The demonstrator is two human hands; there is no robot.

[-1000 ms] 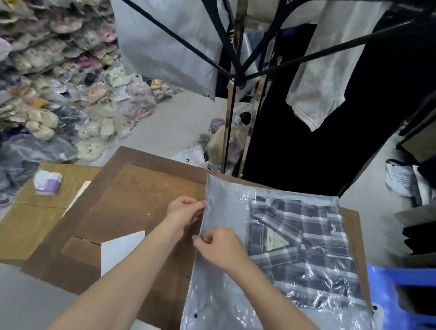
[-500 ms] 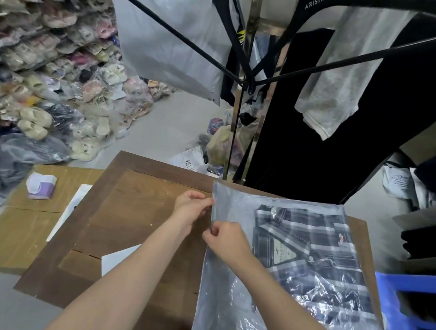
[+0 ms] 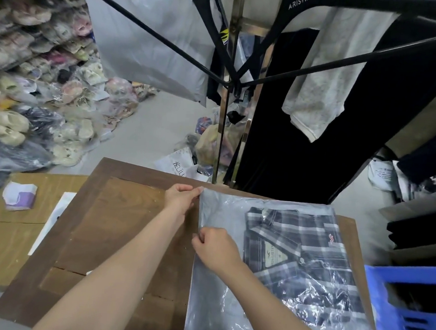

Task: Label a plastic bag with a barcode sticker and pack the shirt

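Note:
A clear plastic bag (image 3: 219,300) lies flat on the brown wooden table (image 3: 121,225), on its right half. Inside it sits a folded dark plaid shirt (image 3: 306,249) with a collar tag showing. My left hand (image 3: 180,199) pinches the bag's far left corner. My right hand (image 3: 215,249) pinches the bag's left edge a little nearer to me. No barcode sticker shows on the bag from here.
A blue plastic crate (image 3: 407,311) stands at the right edge. A white and purple paper wad (image 3: 19,196) and a white sheet (image 3: 52,221) lie on the lower tan surface at left. A clothes rack (image 3: 226,89) with hanging garments stands behind the table; bagged slippers (image 3: 37,102) pile up at left.
My left hand slid along the bag's left edge away from me to its far corner. My right hand stays pinched on that edge. The view shifted slightly.

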